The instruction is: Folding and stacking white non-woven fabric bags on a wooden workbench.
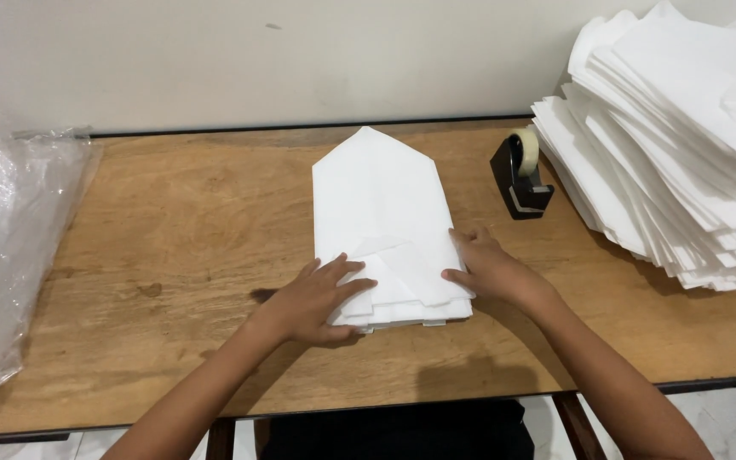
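While both hands press flat, the folded white paper sheet with a pointed top (378, 213) lies mid-surface on the wooden surface (181, 230). The left hand (313, 300) and right hand (487, 266) lie open, gripping nothing, creasing the bottom flap. Next, I think, comes tape from the black tape dispenser (520, 177). Layers underneath are hidden.

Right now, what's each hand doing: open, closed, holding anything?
Left hand: open, fingers spread flat on the folded white sheet, gripping nothing.
Right hand: open, pressing flat on the sheet's right edge.
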